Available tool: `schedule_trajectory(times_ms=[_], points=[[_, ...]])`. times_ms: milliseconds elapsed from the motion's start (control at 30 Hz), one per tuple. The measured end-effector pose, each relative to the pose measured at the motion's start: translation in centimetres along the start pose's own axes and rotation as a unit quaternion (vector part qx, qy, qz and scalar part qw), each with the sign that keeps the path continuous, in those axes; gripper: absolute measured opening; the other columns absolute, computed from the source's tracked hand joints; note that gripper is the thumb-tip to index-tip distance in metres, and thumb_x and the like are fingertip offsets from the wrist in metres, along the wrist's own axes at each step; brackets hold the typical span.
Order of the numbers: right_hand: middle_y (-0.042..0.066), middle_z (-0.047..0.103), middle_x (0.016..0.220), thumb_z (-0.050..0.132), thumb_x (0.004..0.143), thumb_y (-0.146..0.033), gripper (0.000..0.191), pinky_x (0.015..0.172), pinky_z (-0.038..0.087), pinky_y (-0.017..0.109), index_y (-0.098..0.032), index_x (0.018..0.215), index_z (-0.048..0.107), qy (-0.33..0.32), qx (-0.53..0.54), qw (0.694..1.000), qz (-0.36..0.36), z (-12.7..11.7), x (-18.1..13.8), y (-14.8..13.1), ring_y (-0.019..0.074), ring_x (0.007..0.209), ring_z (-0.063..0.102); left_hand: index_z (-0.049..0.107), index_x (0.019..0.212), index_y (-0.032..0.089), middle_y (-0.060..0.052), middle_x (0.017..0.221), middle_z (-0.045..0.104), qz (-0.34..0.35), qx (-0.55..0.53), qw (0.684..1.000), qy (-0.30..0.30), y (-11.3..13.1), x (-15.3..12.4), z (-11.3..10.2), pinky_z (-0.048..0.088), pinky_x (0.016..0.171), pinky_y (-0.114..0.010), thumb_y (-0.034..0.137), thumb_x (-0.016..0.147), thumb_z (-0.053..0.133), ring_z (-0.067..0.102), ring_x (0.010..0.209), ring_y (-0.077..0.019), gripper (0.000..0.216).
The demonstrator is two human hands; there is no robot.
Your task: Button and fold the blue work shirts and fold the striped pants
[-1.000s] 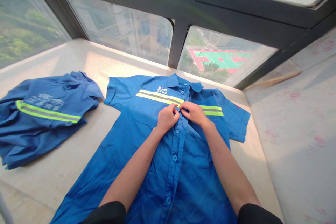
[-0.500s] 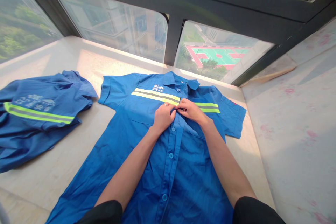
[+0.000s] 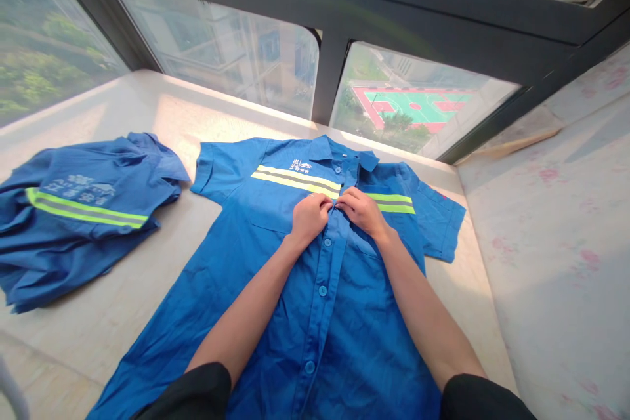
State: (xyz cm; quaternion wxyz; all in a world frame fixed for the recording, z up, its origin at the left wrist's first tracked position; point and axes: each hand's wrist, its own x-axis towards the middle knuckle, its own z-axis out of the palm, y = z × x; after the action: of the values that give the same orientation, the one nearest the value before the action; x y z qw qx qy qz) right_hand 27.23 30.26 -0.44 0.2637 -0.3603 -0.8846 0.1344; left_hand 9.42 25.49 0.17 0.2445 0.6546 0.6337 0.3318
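Note:
A blue short-sleeved work shirt (image 3: 275, 256) lies spread face up, its collar toward the window and a yellow-grey reflective stripe across the chest. My left hand (image 3: 312, 216) pinches the front placket at chest height. Close beside it, my right hand (image 3: 361, 210) pinches the opposite front edge, fingertips almost meeting the left ones. The button between the fingers is hidden. Below the hands several blue buttons show down the placket, and another button (image 3: 338, 170) sits near the collar.
A second blue shirt (image 3: 73, 216) with the same stripe lies crumpled at the left on the pale sill (image 3: 162, 256). Dark window frames (image 3: 418, 39) rise behind, and a flower-patterned wall (image 3: 556, 243) stands at the right.
The view has shifted slightly, so everything sits a little further right. My fingertips have moved slightly at the placket; both hands stay pinched on the shirt.

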Motion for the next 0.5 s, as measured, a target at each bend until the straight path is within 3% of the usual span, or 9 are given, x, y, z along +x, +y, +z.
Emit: schedule_trajectory(times_ms=[167, 267, 433, 500], points=[[0.007, 0.07, 0.102, 0.045, 0.102, -0.032, 0.029, 0.083, 0.052, 0.029, -0.023, 0.101, 0.072, 0.009, 0.036, 0.999, -0.003, 0.2, -0.3, -0.5, 0.0184, 0.094, 0.065, 0.073, 0.084, 0.021, -0.002, 0.091, 0.077, -0.03, -0.125, 0.992, 0.001, -0.3, 0.6, -0.3, 0.052, 0.083, -0.027, 0.018, 0.084, 0.062, 0.069, 0.086, -0.0174, 0.01], [0.008, 0.07, 0.098, 0.046, 0.101, -0.034, 0.029, 0.081, 0.053, 0.03, -0.022, 0.102, 0.073, 0.029, 0.046, 0.998, -0.02, 0.2, -0.3, -0.6, 0.0184, 0.09, 0.065, 0.071, 0.083, 0.018, -0.003, 0.086, 0.076, -0.054, -0.183, 0.982, -0.009, -0.6, 1.1, -0.4, 0.053, 0.077, -0.027, 0.018, 0.082, 0.063, 0.069, 0.08, -0.0168, 0.009], [0.008, 0.069, 0.09, 0.046, 0.101, -0.033, 0.03, 0.075, 0.053, 0.03, -0.023, 0.105, 0.074, 0.059, 0.024, 0.997, -0.031, 0.5, -0.2, -0.7, 0.0179, 0.083, 0.064, 0.068, 0.098, 0.016, -0.001, 0.072, 0.072, -0.064, -0.248, 0.967, -0.011, -1.0, 1.4, -0.2, 0.051, 0.065, -0.025, 0.019, 0.078, 0.065, 0.064, 0.064, -0.0137, 0.021], [0.007, 0.069, 0.088, 0.046, 0.101, -0.032, 0.03, 0.072, 0.053, 0.029, -0.023, 0.107, 0.074, 0.069, 0.021, 0.996, -0.045, 0.7, -0.2, -0.7, 0.0172, 0.08, 0.063, 0.068, 0.092, 0.017, -0.001, 0.074, 0.072, -0.055, -0.266, 0.962, -0.012, -1.3, 1.4, 0.0, 0.051, 0.065, -0.024, 0.019, 0.077, 0.064, 0.065, 0.067, -0.0138, 0.016]])
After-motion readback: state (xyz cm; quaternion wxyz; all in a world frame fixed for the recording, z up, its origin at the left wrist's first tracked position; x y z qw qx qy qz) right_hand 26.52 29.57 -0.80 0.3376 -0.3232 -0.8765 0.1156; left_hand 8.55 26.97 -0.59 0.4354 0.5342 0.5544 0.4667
